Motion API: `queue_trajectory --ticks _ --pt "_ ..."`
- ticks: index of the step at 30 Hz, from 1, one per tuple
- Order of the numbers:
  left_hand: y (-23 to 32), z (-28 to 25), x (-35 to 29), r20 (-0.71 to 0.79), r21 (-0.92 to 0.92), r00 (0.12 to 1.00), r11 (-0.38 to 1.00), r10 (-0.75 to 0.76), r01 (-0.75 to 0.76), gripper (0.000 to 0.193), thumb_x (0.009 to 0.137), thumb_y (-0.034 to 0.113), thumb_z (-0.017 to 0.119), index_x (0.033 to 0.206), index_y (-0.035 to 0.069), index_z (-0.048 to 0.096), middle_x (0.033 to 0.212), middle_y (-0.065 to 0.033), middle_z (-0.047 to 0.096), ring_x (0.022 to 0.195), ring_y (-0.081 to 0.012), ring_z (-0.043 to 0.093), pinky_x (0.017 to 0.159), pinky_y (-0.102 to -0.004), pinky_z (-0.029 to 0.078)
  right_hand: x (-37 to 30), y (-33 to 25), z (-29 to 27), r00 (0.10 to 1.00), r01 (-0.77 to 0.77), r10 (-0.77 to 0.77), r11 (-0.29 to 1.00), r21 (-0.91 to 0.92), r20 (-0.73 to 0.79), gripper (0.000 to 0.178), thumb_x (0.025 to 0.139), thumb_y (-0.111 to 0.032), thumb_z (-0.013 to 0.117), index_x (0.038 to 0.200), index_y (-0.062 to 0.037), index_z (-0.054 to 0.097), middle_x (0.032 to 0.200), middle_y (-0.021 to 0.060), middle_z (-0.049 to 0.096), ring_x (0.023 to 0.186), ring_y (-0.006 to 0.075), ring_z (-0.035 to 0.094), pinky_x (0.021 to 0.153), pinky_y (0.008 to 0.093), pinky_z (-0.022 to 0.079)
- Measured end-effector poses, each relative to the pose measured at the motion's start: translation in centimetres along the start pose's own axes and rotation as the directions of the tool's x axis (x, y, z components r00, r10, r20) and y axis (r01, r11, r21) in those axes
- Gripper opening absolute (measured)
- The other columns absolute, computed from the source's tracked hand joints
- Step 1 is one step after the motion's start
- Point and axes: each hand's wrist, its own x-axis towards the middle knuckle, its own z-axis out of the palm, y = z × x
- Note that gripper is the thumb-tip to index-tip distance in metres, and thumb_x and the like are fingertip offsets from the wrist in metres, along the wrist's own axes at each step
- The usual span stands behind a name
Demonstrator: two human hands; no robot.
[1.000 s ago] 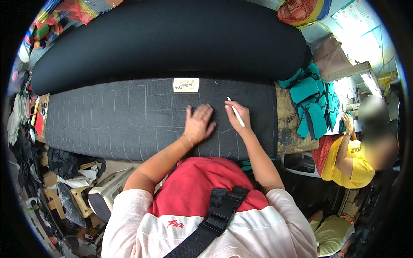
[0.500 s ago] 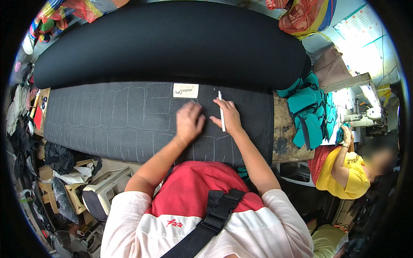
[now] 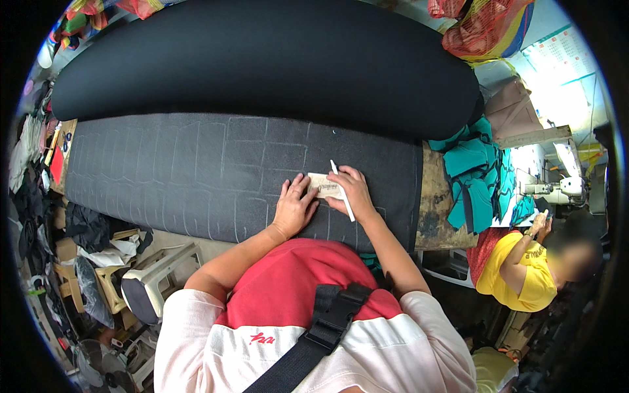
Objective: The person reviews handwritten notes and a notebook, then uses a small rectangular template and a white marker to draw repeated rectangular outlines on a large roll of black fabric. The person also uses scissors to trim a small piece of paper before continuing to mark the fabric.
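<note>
Card template, small and pale, lies flat on the dark grey fabric sheet, long axis running left to right, pinned between both hands. Left hand lies flat and spread, fingertips pressing the card's left end; it clamps nothing, only holds the card down. Right hand covers the card's right end and is closed around a white chalk stick, which slants from upper left to lower right across the knuckles, tip just above the card's top edge. Right hand is the nearer one to the tracing edge. Chalk outlines already cover the fabric to the left. Black foam roll lies beyond the sheet.

Against the earlier pictures: the card sat alone near the sheet's far edge, clear of both hands; now it lies nearer the body and under the fingers. Both hands have closed in on each other.
</note>
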Motion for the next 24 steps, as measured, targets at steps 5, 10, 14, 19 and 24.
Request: queue_trajectory --ticks 5,10,14,19,24 --pt "0.9 0.3 0.1 0.001 -0.231 0.92 0.895 0.392 -0.381 0.029 0.072 0.001 0.065 0.101 0.002 0.063 0.116 -0.0126 0.056 0.114 -0.0316 0.052 0.095 -0.0477 0.042 -1.3 -0.2 0.4 0.998 0.032 -0.032 0.999 0.003 -0.054 0.052 0.06 -0.01 0.073 0.11 -0.0094 0.058 0.114 0.0075 0.061 0.113 0.0298 0.047 0.096 0.043 0.036" --pt "1.1 1.4 0.5 -0.005 -0.248 0.968 0.938 0.25 -0.243 0.031 0.076 -0.002 0.06 0.107 0.0 0.055 0.123 -0.0166 0.052 0.119 -0.0331 0.048 0.097 -0.049 0.04 -0.9 -0.1 0.0 1.0 0.02 -0.02 1.0 -0.001 -0.007 0.054 0.061 -0.01 0.074 0.112 -0.0101 0.057 0.115 0.006 0.061 0.115 0.0289 0.046 0.096 0.0425 0.036" --pt "0.8 1.8 0.5 -0.012 -0.22 0.989 0.964 0.147 -0.146 0.031 0.078 -0.002 0.059 0.108 -0.001 0.051 0.12 -0.0186 0.054 0.119 -0.0332 0.049 0.097 -0.047 0.041 -1.1 -0.4 0.1 1.0 0.012 -0.012 1.0 -0.024 -0.009 0.053 0.063 -0.01 0.074 0.113 -0.0105 0.056 0.115 0.0057 0.061 0.115 0.0285 0.046 0.097 0.042 0.036" --pt "0.8 2.1 0.3 0.0 -0.162 0.985 0.972 0.171 -0.169 0.035 0.074 -0.002 0.059 0.109 0.0 0.057 0.115 -0.0168 0.059 0.117 -0.0308 0.051 0.097 -0.0441 0.042 -0.9 -0.2 0.1 0.999 -0.031 0.032 0.999 0.044 -0.017 0.048 0.067 -0.008 0.071 0.113 -0.0084 0.058 0.113 0.01 0.061 0.113 0.0294 0.049 0.097 0.0405 0.038" --pt "0.6 2.3 0.4 0.002 -0.114 0.983 0.976 0.184 -0.183 0.035 0.072 -0.002 0.059 0.106 0.002 0.063 0.116 -0.0143 0.06 0.117 -0.029 0.052 0.097 -0.0424 0.043 0.8 1.3 -1.2 0.917 -0.221 0.38 0.742 0.633 -0.125 0.023 0.089 -0.014 0.057 0.106 0.002 0.062 0.089 0.0132 0.067 0.078 0.0189 0.064 0.071 0.0256 0.05"
